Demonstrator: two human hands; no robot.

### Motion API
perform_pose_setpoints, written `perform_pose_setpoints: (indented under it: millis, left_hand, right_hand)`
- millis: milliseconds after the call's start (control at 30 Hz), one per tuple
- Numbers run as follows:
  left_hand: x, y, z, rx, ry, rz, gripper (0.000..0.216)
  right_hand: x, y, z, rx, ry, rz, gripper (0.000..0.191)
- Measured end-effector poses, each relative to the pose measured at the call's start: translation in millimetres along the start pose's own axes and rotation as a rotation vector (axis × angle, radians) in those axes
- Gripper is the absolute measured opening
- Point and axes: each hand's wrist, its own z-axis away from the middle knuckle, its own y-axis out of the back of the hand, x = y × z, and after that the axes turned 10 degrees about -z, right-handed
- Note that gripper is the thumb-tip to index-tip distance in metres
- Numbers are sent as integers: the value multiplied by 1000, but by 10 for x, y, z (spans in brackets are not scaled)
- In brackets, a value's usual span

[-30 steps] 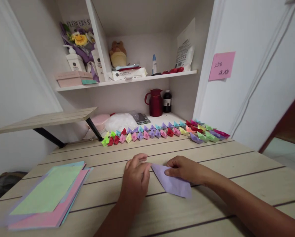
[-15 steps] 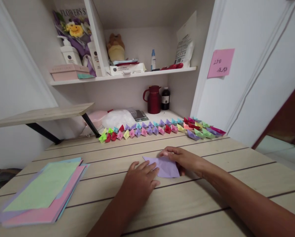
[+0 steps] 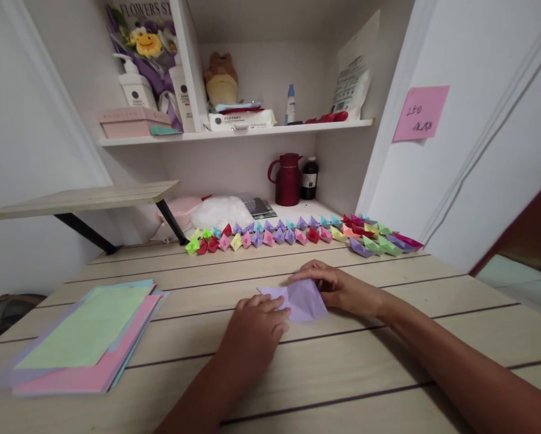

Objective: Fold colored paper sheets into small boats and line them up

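A creased sheet of purple origami paper (image 3: 303, 300) lies on the wooden table, its right part raised off the surface. My left hand (image 3: 257, 325) rests on the paper's left corner with its fingers stretched out flat. At the right, my right hand (image 3: 338, 286) has its fingers curled round the lifted edge and holds it; the thumb is partly hidden. Beyond both hands stand rows of small folded paper boats (image 3: 279, 235) in many colours.
A stack of coloured paper sheets (image 3: 84, 331) lies on the left. Behind the boats are a dark red jug (image 3: 288, 181) and a dark bottle (image 3: 310, 179). A small raised wooden shelf (image 3: 84, 198) stands at the back left. A pink note (image 3: 421, 113) is stuck to the wall.
The right part of the purple paper has been lifted higher by my right hand. My left hand stays on the left corner. The camera view has shifted slightly.
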Motion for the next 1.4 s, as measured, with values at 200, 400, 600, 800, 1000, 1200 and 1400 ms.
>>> perform_pose_setpoints:
  millis: [200, 400, 600, 800, 1000, 1200, 1400]
  left_hand:
    - [-3, 11, 2, 6, -7, 24, 28]
    - [8, 59, 19, -50, -40, -8, 34]
    - [-2, 52, 30, -64, -74, -52, 46]
    - [-5, -7, 30, -47, -68, -32, 49]
    - [27, -13, 35, 0, 2, -66, 61]
    - [54, 76, 62, -87, -57, -126, 53]
    - [95, 100, 58, -95, -55, -183, 46]
  right_hand:
    - [-28, -17, 14, -96, 51, 90, 29]
    - [14, -40, -24, -59, -12, 120, 21]
    - [54, -143, -99, 115, -2, 133, 23]
    - [112, -198, -163, 186, -11, 188, 24]
    - [144, -261, -213, 258, -72, 323, 19]
    - [198, -289, -224, 331, -137, 355, 16]
    - [228, -265, -215, 328, -111, 387, 25]
